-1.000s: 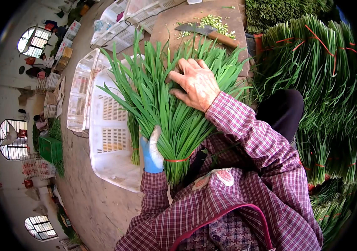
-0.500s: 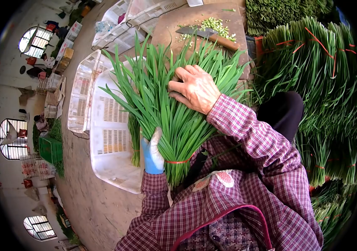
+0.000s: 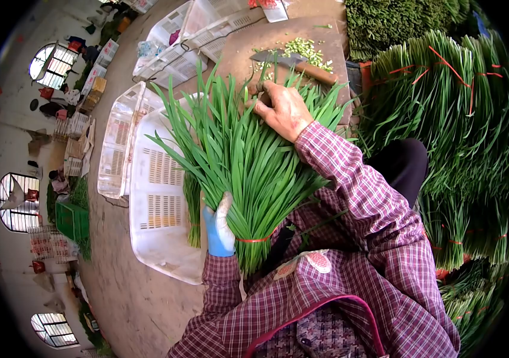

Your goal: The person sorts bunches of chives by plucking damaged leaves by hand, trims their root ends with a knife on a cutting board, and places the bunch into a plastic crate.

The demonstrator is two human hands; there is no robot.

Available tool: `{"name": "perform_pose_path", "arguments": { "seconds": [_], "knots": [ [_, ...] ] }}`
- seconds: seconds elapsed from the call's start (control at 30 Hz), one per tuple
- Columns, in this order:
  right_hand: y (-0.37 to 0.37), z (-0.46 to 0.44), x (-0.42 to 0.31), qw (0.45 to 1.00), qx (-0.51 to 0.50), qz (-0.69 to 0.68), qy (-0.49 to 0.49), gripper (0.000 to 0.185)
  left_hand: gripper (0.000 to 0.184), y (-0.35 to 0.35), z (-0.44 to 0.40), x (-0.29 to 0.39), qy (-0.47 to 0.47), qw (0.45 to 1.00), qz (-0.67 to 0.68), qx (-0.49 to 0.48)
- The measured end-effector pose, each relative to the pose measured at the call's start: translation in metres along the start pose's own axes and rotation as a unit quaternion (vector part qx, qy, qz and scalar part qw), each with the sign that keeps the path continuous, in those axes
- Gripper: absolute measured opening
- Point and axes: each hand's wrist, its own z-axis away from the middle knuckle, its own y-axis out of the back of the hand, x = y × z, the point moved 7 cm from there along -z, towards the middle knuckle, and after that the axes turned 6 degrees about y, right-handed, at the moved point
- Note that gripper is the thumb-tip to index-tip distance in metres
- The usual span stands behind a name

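A large bunch of garlic chives (image 3: 257, 191) fans out in front of me, its stems tied low down with an orange-red band (image 3: 254, 240). My left hand (image 3: 220, 230), in a blue and white glove, is closed around the left side of the bunch just above the band. My bare right hand (image 3: 287, 112) is at the upper leaves, its fingers curled and pinching among the tips. Beyond it, a knife (image 3: 317, 73) with a wooden handle lies on a brown board (image 3: 239, 51), beside chopped pale green stem pieces (image 3: 302, 49).
A white plastic crate (image 3: 140, 238) stands left of the bunch, with another chive bundle (image 3: 193, 206) by its right side. More white crates (image 3: 174, 70) are behind. Banded chives (image 3: 445, 119) are piled high on my right. A green crate (image 3: 72, 221) sits far left.
My right hand has shifted slightly up and right over the leaf tips, and its fingers have drawn together. My left hand still holds the bunch. The view has tilted a little.
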Motion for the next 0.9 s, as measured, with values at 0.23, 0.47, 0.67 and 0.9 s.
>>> {"name": "perform_pose_path", "arguments": {
  "seconds": [0.23, 0.47, 0.67, 0.9],
  "knots": [
    [-0.012, -0.005, 0.007, 0.997, 0.037, -0.058, -0.021, 0.025, 0.045, 0.006, -0.002, -0.007, 0.024, 0.999, 0.019, 0.023],
    [0.023, -0.009, 0.037, 0.753, 0.141, -0.592, -0.249, 0.031, 0.043, 0.002, -0.001, -0.003, 0.004, 1.0, 0.011, -0.007],
    [0.049, 0.008, -0.014, 0.917, 0.142, -0.364, -0.085, 0.023, 0.036, -0.014, 0.007, 0.009, -0.017, 0.998, -0.053, -0.003],
    [-0.016, 0.025, -0.081, 0.967, 0.008, 0.178, 0.183, 0.013, 0.033, -0.022, 0.011, 0.011, -0.018, 0.999, -0.048, -0.003]
  ]
}}
